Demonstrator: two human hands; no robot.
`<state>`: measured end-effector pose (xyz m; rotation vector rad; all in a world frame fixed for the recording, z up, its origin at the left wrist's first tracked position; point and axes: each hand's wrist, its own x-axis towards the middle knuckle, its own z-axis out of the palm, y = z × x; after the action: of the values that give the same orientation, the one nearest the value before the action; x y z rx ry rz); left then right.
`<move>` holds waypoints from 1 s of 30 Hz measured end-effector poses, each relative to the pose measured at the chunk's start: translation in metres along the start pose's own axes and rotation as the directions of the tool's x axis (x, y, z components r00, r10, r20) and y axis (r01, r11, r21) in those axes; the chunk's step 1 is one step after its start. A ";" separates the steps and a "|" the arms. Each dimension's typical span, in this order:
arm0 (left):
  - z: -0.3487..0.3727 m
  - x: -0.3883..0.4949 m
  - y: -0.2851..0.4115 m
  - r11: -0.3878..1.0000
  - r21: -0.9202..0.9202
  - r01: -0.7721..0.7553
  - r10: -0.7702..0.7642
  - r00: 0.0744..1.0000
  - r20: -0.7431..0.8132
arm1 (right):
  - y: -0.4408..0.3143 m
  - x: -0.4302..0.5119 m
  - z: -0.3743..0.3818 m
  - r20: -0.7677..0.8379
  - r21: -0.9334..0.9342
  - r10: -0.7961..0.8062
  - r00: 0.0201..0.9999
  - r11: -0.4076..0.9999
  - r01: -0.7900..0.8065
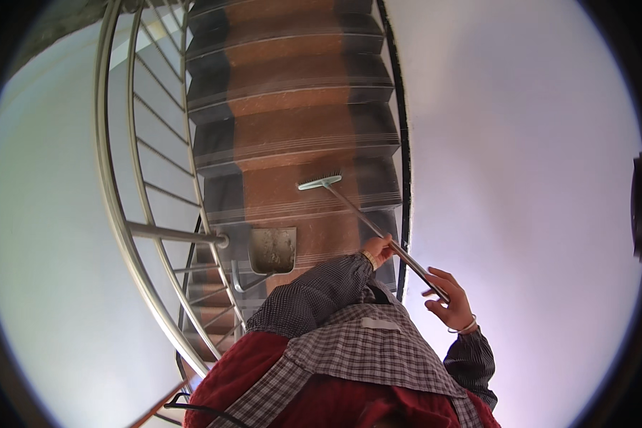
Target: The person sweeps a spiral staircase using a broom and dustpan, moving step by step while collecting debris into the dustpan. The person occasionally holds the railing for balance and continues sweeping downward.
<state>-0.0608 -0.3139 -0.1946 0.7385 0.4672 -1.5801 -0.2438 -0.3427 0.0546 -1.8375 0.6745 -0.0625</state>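
My left hand [379,250] grips the metal handle of a broom [361,215] partway along its length. At the handle's upper end, beside the right-hand wall, the fingers of my right hand [452,302] curl loosely around it. The broom's pale head [320,182], with short dark bristles on its far side, is over a brown stair tread. Left of the handle, nearer my body, a grey dustpan [273,250] rests on the stairs. Dusty debris shows in its pan. Part of the dustpan's bent tubular handle is hidden by my left sleeve.
The staircase [294,125] has a brown middle band, dark sides and ridged step edges. A metal railing [107,134] curves along the left, with more steps [214,305] below, beyond its bars. A white wall [503,134] with a dark skirting strip [404,134] bounds the right.
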 end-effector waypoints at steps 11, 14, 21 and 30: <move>0.049 -0.004 0.001 0.977 0.202 0.071 -0.083 0.995 0.049 | 0.020 0.016 0.002 -0.130 -0.434 -0.477 0.869 0.816 0.383; 0.076 -0.020 -0.010 0.974 0.216 0.073 -0.096 0.991 0.096 | 0.007 0.011 -0.007 -0.096 -0.577 -0.562 0.821 0.704 0.414; 0.051 0.006 -0.031 0.900 0.290 -0.326 0.207 0.905 0.372 | 0.021 0.052 0.025 -0.210 -0.618 -0.624 0.752 0.681 0.393; 0.030 0.011 -0.017 0.948 0.129 -0.289 0.237 0.919 0.315 | 0.033 0.075 0.036 -0.141 -0.563 -0.559 0.817 0.724 0.399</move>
<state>-0.0840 -0.3397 -0.1825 0.6502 0.0054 -1.4536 -0.1819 -0.3547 -0.0083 -2.5287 0.4077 -0.5793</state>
